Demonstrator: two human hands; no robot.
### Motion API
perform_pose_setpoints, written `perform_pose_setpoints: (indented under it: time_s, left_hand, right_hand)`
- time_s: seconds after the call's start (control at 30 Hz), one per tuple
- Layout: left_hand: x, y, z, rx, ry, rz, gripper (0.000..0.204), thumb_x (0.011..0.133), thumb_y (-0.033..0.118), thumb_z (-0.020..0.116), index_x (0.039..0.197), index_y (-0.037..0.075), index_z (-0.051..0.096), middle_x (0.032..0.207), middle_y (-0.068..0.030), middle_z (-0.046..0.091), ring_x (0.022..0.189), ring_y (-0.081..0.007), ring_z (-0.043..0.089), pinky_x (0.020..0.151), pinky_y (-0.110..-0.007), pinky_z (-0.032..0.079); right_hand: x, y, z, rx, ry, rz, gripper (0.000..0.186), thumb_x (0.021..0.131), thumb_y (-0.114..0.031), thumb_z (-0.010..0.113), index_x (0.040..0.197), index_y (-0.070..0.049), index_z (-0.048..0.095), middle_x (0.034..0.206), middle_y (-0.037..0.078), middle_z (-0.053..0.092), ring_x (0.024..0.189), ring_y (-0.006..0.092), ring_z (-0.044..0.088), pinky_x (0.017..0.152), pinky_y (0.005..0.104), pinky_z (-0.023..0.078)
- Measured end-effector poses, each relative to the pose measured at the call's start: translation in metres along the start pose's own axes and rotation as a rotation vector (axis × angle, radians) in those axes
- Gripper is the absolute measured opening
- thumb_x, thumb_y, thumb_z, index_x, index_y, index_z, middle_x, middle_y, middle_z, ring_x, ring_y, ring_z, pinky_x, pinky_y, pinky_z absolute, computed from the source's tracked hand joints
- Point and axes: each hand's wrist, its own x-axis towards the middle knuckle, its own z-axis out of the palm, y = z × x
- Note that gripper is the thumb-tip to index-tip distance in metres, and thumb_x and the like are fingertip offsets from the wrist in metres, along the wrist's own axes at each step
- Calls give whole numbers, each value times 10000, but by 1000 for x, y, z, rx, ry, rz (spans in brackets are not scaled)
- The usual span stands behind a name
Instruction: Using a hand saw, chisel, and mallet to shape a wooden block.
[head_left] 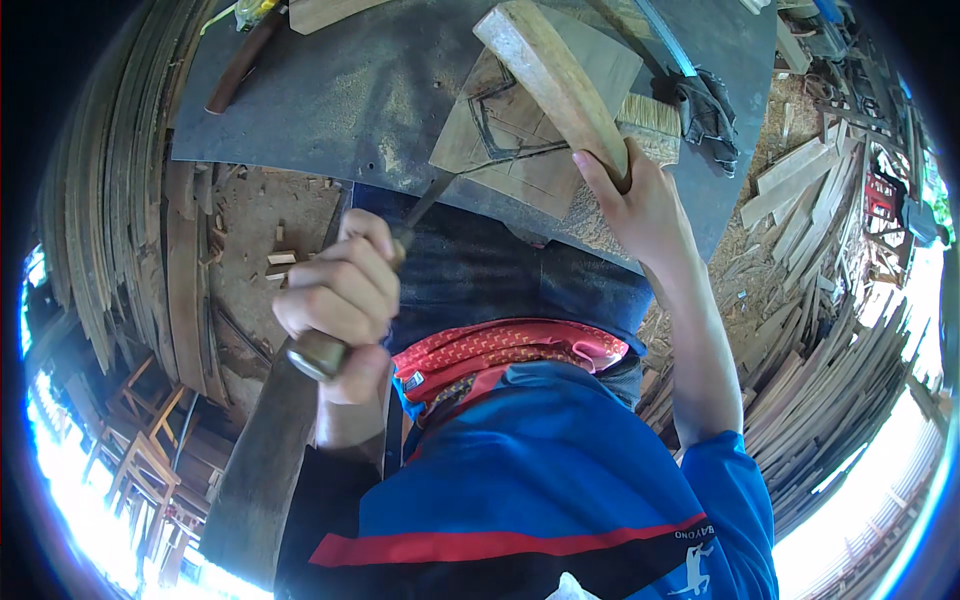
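My left hand (340, 285) is closed in a fist around the handle of a chisel (428, 200). The butt of the handle pokes out below my fist, and the narrow dark blade points up toward the near left edge of a wooden board (460, 135). Whether the tip touches the board I cannot tell. With my right hand (645, 205) I grip the near end of a thick wooden bar (550, 75), which slants up and left over the board. Dark angular outlines and grooves mark the board's face. A bristle brush (652, 115) lies just beyond my right hand.
The board lies on a dark, dusty tabletop (320, 110). A dark cloth (710, 115) and a bluish metal ruler (662, 32) are at the right; a wooden tool handle (243, 65) lies at the left. Stacked planks (105, 180) stand left, with scrap wood (795, 185) on the right floor.
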Motion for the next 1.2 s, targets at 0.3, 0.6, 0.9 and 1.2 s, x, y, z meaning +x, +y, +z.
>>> perform_pose_setpoints:
  time_s: [0.3, 0.6, 0.9, 1.2]
  left_hand:
    - [-16, -1, -92, -309, 1116, -233, 398, 848, 319, 736, 691, 163, 405, 646, 34, 369, 617, -119, 389, 883, -365, 430]
    - [22, 16, -61, -348, 635, -132, 367, 980, 296, 626, 718, 173, 400, 643, 47, 338, 641, -110, 360, 863, -350, 416]
    - [68, -8, 2, -45, 503, -308, 244, 1026, 157, 513, 789, 122, 467, 697, 25, 364, 713, -130, 382, 857, -397, 398]
    - [93, -10, 42, -576, 336, -252, 267, 1040, 242, 563, 795, 152, 507, 620, 54, 395, 573, -82, 409, 654, -307, 439]
  right_hand:
    - [2, 5, 3, -17, 21, 0, 697, 956, -560, 610, 1220, 85, 600, 933, 329, 702, 968, 474, 698, 844, 492, 542]
    - [11, 19, 7, -18, 44, 5, 709, 933, -600, 619, 1120, 83, 645, 914, 314, 704, 964, 453, 709, 837, 468, 537]
    - [12, 22, 9, -11, 75, -49, 714, 920, -626, 618, 1120, 58, 652, 952, 305, 704, 970, 429, 710, 848, 471, 533]
    - [14, 20, 6, 45, 25, -47, 711, 926, -614, 616, 1249, 19, 633, 1054, 271, 713, 1059, 415, 693, 904, 455, 526]
